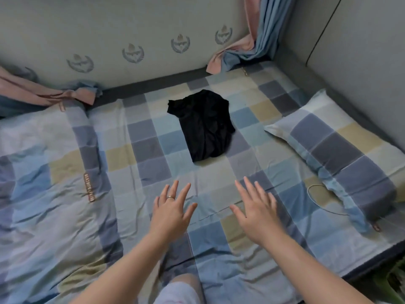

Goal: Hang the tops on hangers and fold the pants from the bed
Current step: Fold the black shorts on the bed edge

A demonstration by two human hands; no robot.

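- L hand [172,212]: palm down, fingers straight and spread, holding nothing. Ring [170,197] on one finger.
- R hand [257,213]: same, palm down, fingers fanned, nothing held. The two hands are side by side w/ a gap between them. Can't tell if they touch the sheet or sit just above it.
- My knee [179,288] in light fabric shows at the bottom edge, between my forearms.
- Checked sheet [131,137] covers the bed, creased under and around the hands.
- Black garment [203,126]: lies on the sheet straight ahead of both hands, well apart from them, towards the far wall. Roughly bunched and folded over; can't tell if it's a top or pants. Only bare sheet lies between the hands and it.
- Thin cable [317,196]: loops on the sheet to the R of my R hand, near the pillow's edge.
- Pillow [341,148]: same check, along the R side against the wall.
- Quilt [43,172]: rumpled heap on the L, small label [89,187] sewn on.
- Padded wall panel [131,53] w/ a row of emblems runs behind the bed.
- Pink and blue curtain [252,40] hangs in the far R corner, its end on the bed; more pink cloth [39,88] bunched at far L.
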